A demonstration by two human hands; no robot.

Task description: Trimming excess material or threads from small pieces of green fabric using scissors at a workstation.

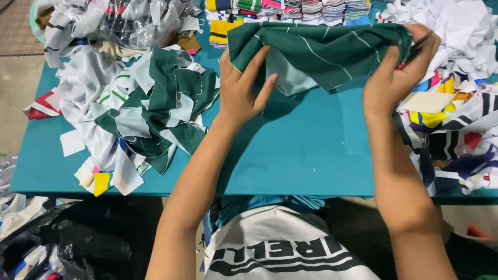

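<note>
Both hands pinch a green striped cloth (pixel 321 49) above the far table (pixel 306 155): left hand (pixel 241 88) fingers spread on its edge, right hand (pixel 397 72) closed around its corner. It could slip into the scrap pile (pixel 150 109) at left.

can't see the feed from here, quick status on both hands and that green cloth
Left hand and right hand both grip the green striped cloth, lifted above the teal table. Green-white scrap pile left, mixed scraps right; nothing between.
</note>
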